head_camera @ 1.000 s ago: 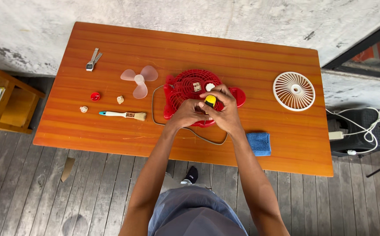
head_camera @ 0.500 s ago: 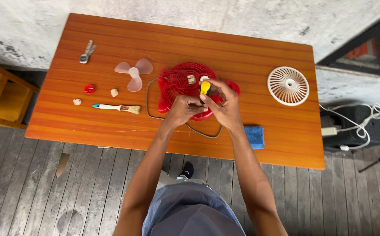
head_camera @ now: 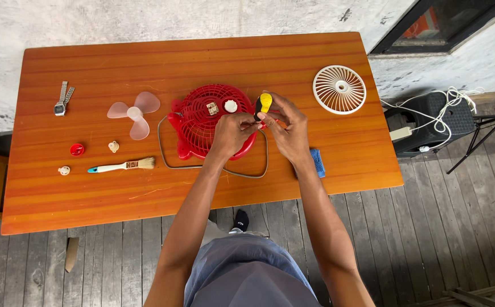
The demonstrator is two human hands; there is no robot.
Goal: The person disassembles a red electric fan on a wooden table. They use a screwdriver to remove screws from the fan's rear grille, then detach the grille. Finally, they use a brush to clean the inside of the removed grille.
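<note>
While the pink three-blade plastic propeller and white round front grille lie loose on the orange wooden bench, I'd say reassembly's barely begun: left hand pinches the red fan housing, right hand grips a yellow-handled screwdriver.
</note>
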